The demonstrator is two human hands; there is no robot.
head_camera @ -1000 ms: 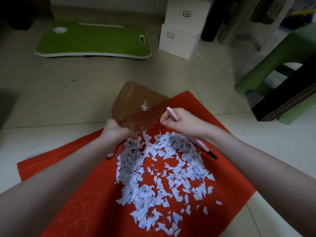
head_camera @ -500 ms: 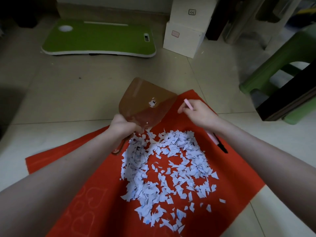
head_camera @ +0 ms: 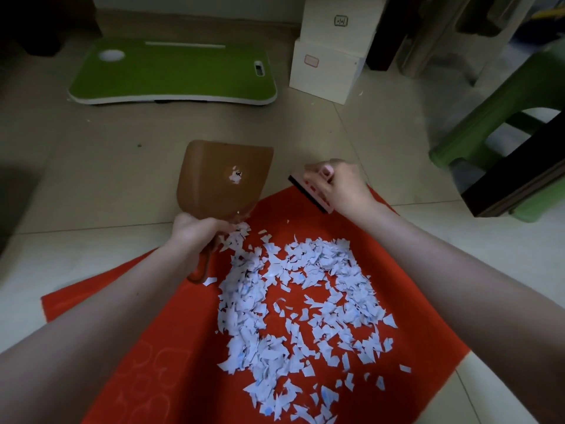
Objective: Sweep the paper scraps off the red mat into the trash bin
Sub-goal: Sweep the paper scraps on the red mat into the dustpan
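Barely started, I judge: nearly all the paper scraps (head_camera: 305, 310) lie heaped mid red mat (head_camera: 428, 341), none clearly in the brown dustpan (head_camera: 224, 179). Left hand (head_camera: 197, 226) grips its handle, pan tilted up at the mat's far edge. Right hand (head_camera: 342, 188) clutches a pink brush (head_camera: 308, 194) above the mat's far corner. I see no trash bin.

Dim beige tiled floor (head_camera: 91, 185), green lap desk (head_camera: 171, 75), white boxes (head_camera: 327, 71), perhaps a green stool (head_camera: 489, 123)

Paper scraps (head_camera: 305, 304) on mat (head_camera: 428, 347), dustpan (head_camera: 223, 179) behind them, brush (head_camera: 308, 192) right of dustpan
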